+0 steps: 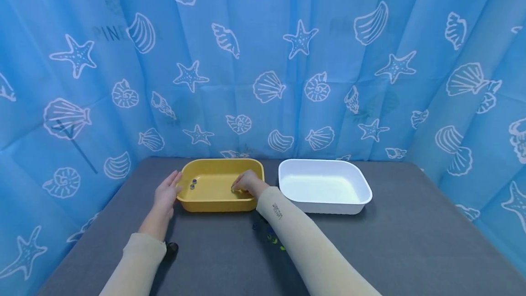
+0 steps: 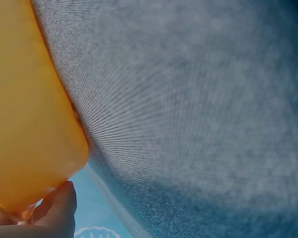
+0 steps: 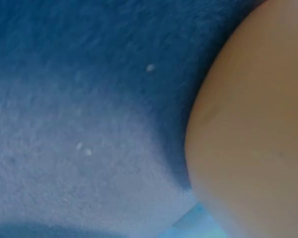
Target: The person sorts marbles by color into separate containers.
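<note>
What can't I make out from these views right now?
Head: whether the right hand pinches anything; too small, mostly covered.
Head: what the loose pieces are; too small, possibly more behind the right sleeve.
Left wrist: most of the left hand; cut off by the bottom edge.
Right wrist: the right hand; outside the frame.

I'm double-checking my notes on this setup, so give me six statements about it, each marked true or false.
1. The right hand reaches into the yellow tray. True.
2. The white tray stands left of the yellow one. False: the white tray stands to its right.
3. The left hand touches the yellow tray. True.
4. Two small pieces lie near that tray's left end. True.
5. The curtain is plain red. False: the curtain is blue.
6. Green pieces lie by the left sleeve. False: the green pieces lie by the right sleeve.
</note>
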Demonstrator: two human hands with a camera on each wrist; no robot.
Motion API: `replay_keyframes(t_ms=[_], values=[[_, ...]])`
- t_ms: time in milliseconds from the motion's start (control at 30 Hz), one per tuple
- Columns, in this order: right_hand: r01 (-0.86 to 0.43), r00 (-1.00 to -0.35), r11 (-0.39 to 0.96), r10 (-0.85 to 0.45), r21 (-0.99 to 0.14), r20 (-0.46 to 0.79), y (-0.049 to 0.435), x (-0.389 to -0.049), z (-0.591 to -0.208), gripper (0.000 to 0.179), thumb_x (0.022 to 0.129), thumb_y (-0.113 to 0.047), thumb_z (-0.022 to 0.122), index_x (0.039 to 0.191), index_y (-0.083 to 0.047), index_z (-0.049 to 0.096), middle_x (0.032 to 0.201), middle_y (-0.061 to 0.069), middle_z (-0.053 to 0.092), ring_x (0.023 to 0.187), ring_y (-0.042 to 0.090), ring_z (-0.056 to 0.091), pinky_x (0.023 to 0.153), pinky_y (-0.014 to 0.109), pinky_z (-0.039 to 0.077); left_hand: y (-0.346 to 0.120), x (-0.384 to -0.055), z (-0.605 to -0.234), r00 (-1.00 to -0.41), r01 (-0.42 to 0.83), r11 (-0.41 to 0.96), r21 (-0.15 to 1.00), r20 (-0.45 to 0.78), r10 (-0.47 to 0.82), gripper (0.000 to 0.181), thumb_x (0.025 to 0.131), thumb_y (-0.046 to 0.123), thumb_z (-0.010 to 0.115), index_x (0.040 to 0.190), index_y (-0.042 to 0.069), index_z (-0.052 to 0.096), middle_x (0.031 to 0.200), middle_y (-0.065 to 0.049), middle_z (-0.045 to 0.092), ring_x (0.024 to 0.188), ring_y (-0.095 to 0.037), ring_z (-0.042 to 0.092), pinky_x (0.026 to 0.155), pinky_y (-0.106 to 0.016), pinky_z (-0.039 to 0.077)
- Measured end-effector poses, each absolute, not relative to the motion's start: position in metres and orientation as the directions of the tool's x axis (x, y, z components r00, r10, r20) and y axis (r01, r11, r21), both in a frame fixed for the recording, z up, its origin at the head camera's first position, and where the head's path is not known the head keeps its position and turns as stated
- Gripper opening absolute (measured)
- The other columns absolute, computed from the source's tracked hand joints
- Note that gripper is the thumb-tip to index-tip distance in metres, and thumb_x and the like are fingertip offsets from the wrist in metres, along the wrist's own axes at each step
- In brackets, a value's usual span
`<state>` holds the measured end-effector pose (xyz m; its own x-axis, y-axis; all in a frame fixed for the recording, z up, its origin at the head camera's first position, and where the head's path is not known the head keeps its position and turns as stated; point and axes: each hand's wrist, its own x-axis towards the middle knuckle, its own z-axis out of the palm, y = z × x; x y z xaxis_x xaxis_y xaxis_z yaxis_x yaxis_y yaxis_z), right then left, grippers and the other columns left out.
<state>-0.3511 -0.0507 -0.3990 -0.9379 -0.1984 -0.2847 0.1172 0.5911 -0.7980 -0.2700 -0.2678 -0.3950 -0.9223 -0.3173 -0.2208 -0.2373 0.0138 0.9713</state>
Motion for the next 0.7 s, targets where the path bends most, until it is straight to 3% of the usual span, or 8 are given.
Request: replay_keyframes(t_ms=[233,333,500,600,700], values=[[0.114,-0.938,0.597,-0.198,-0.794,-0.284,-0.05,-0.349,-0.398,0.013,0.083,-0.005,0.075,0.096,-0.002,0.076,0.074,0.004,0.058,0.061,0.014,0.044,0.054,0.027,0.038,-0.265,-0.267,-0.393,-0.92,-0.25,0.025,0.968,-0.23,-0.317,0.057,0.105,0.005,0.034,0.156,0.017,0.014,0.158,0.001,0.021,0.148,-0.027,0.007,0.116,-0.047,0.019],[0.142,-0.938,0.53,-0.197,-0.836,-0.284,-0.048,-0.349,-0.399,0.021,0.087,-0.005,0.072,0.107,-0.001,0.073,0.091,0.008,0.065,0.062,0.014,0.044,0.056,0.028,0.038,-0.265,-0.267,-0.394,-0.922,-0.253,0.024,0.967,-0.233,-0.31,0.057,0.105,0.005,0.034,0.156,0.017,0.013,0.159,0.0,0.02,0.148,-0.028,0.006,0.116,-0.049,0.018],[0.086,-0.963,0.382,-0.203,-0.92,-0.175,-0.044,-0.348,-0.398,0.028,0.092,-0.007,0.066,0.12,0.0,0.067,0.123,0.013,0.06,0.092,0.02,0.058,0.079,0.032,0.05,-0.266,-0.266,-0.395,-0.921,-0.262,0.028,0.965,-0.241,-0.306,0.058,0.105,0.005,0.035,0.156,0.018,0.012,0.159,0.0,0.019,0.148,-0.028,0.004,0.116,-0.05,0.016],[0.048,-0.972,0.295,-0.205,-0.954,-0.112,-0.043,-0.345,-0.393,0.028,0.094,-0.007,0.063,0.121,0.002,0.065,0.125,0.016,0.059,0.11,0.031,0.057,0.094,0.041,0.048,-0.266,-0.266,-0.396,-0.92,-0.265,0.03,0.964,-0.244,-0.305,0.057,0.105,0.006,0.035,0.156,0.018,0.012,0.159,0.0,0.019,0.148,-0.028,0.003,0.116,-0.05,0.015],[0.047,-0.977,0.224,-0.194,-0.974,-0.092,-0.04,-0.341,-0.386,0.026,0.096,-0.008,0.06,0.12,0.002,0.065,0.121,0.017,0.061,0.115,0.038,0.055,0.097,0.047,0.046,-0.266,-0.268,-0.396,-0.924,-0.257,0.028,0.966,-0.237,-0.3,0.057,0.105,0.007,0.035,0.156,0.017,0.012,0.159,-0.001,0.019,0.148,-0.029,0.004,0.116,-0.049,0.016]])
